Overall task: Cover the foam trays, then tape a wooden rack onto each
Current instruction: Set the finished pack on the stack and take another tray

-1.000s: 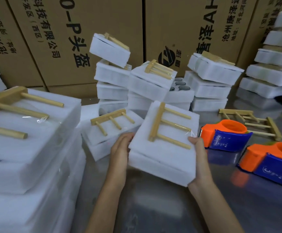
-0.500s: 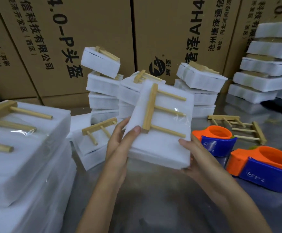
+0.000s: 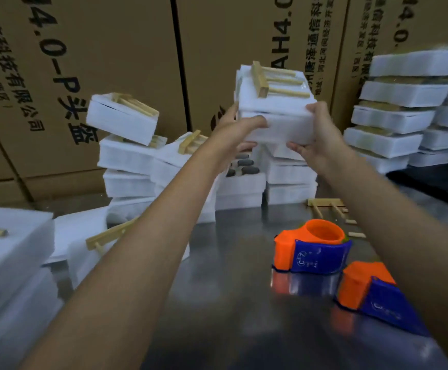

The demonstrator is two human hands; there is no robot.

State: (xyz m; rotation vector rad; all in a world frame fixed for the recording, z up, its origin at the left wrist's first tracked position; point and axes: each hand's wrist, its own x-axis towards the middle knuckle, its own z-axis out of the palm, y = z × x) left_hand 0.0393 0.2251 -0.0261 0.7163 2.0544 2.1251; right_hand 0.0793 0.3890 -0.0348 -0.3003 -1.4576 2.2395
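Both hands [image 3: 244, 124] grip 1 racked foam tray [image 3: 278, 108] aloft.

The covered foam tray [image 3: 276, 121] is white and rectangular, raised level above a stack of similar trays [image 3: 289, 180] at the desk's far side. A pale wooden rack [image 3: 276, 82], one crossbar with three dowels, lies flat on its top face.

We see soft, matt white foam in the covered tray [image 3: 276, 121], with a pale, unvarnished wooden rack [image 3: 276, 82] under glossy clear tape. The worktop [image 3: 230, 263] is brushed metal, smooth and reflective. The two tape dispensers [image 3: 312, 249] are shiny orange and blue plastic. Behind stand matt brown cardboard boxes [image 3: 110, 62] printed in black.
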